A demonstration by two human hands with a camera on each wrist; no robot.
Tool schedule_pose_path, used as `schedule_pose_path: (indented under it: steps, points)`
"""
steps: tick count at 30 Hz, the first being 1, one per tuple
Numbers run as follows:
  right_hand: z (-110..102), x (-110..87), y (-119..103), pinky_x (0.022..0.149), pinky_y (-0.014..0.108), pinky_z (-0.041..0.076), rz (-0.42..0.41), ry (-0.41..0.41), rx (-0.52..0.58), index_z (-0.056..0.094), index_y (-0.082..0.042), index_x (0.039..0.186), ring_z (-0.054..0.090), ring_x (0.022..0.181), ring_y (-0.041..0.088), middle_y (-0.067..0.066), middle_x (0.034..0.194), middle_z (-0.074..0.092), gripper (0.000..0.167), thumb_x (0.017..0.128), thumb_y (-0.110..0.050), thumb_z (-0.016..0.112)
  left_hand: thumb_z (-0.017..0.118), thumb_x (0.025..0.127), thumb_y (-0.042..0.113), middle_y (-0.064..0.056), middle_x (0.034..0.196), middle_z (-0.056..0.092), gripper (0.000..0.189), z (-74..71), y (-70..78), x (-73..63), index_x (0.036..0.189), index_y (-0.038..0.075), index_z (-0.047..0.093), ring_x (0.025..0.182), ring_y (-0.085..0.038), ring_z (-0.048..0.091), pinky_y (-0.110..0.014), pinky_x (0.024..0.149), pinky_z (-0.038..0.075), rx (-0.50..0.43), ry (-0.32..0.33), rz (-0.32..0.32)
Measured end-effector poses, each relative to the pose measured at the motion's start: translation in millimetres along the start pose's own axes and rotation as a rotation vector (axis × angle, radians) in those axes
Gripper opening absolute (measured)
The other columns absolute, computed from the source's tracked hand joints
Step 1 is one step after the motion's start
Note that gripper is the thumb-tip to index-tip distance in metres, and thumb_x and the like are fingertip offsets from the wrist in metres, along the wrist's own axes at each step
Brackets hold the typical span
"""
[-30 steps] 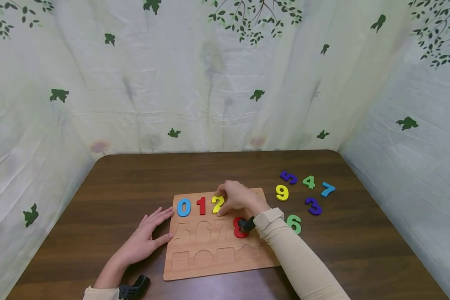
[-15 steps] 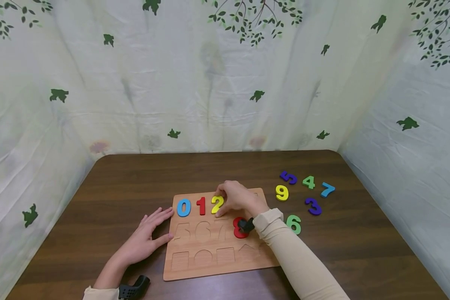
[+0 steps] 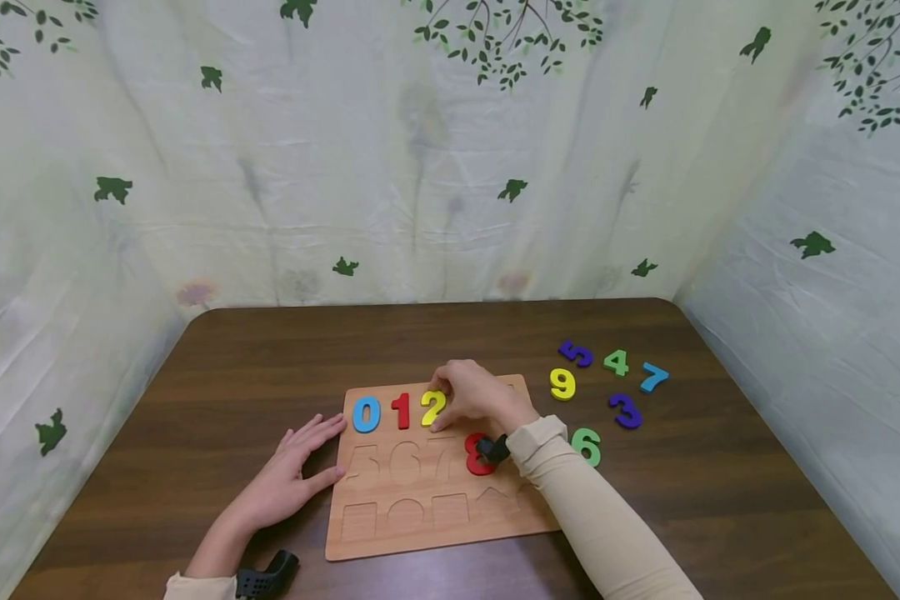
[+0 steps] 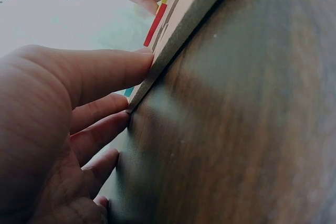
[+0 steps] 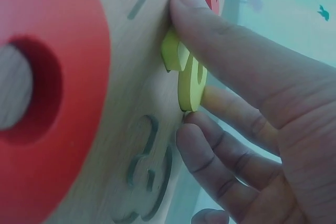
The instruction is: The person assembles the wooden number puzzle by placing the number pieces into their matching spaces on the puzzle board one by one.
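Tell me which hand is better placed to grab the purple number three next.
Probably the right hand: it is nearer the purple number three, lying right of the pale wooden board, though that hand must first release the yellow number two. The left hand touches the board's left edge.

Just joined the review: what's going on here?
A person's right hand pinches the yellow 2 on a number board; the left hand touches the board's left edge. The blue 0 and red 1 sit left of the 2, and the red 8 is lower on the board. The 5, 9, 4, 7, 3 and 6 lie on the table.
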State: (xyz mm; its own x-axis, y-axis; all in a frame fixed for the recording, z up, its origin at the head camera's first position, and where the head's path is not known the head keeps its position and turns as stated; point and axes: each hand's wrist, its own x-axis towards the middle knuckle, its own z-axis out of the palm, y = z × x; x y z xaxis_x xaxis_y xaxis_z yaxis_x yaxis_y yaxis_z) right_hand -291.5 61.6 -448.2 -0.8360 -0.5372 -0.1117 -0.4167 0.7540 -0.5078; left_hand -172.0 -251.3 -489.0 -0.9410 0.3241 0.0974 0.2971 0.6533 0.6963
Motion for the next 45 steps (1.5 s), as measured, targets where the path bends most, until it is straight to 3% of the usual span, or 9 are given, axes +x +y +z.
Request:
schedule_pose_path:
  steps: [13,23,30,41,45]
  points:
    - [1,-1.4,-1,0.082,0.028,0.051,-0.011,-0.004,-0.015,0.076,-0.008,0.123,0.054,0.094,0.019,0.006,0.102,0.064,0.056,0.078,-0.032,0.099,0.079,0.098,0.03,-0.021,0.166,0.049,0.066,1.5,-2.2,-0.1,0.156,0.008,0.056,0.161,-0.053,0.024,-0.082,0.124,0.008,0.0,0.003,0.003]
    - [-3,-4.9,4,0.094,0.032,0.059,0.01,-0.008,0.008,0.074,-0.01,0.128,0.06,0.1,0.018,0.005,0.114,0.07,0.057,0.082,-0.036,0.096,0.078,0.099,0.031,-0.022,0.166,0.048,0.065,2.0,-0.5,-1.1,0.155,0.008,0.056,0.161,-0.053,0.024,-0.082,0.124,0.007,-0.001,0.003,-0.006]
    - [-14,-12.0,12,0.088,0.031,0.058,0.039,-0.001,0.045,0.074,-0.012,0.129,0.06,0.098,0.019,0.003,0.112,0.07,0.053,0.086,-0.035,0.093,0.078,0.099,0.03,-0.022,0.166,0.048,0.065,1.7,1.4,-1.0,0.155,0.007,0.056,0.161,-0.054,0.024,-0.082,0.124,0.007,0.002,0.003,-0.005]
    - [-36,-29.1,32,0.103,0.042,0.06,0.076,0.043,0.092,0.072,-0.01,0.134,0.065,0.112,0.026,0.008,0.123,0.071,0.055,0.089,-0.035,0.09,0.078,0.099,0.03,-0.022,0.166,0.048,0.066,0.7,1.1,0.0,0.156,0.007,0.055,0.161,-0.054,0.024,-0.082,0.124,0.008,0.012,-0.001,0.0]
    - [-46,-37.9,41,0.102,0.045,0.06,0.073,0.058,0.078,0.071,-0.009,0.136,0.066,0.115,0.029,0.011,0.129,0.071,0.055,0.091,-0.034,0.089,0.078,0.099,0.029,-0.022,0.166,0.048,0.066,0.2,0.6,0.1,0.156,0.006,0.055,0.161,-0.054,0.024,-0.082,0.124,0.007,0.007,0.0,0.003]
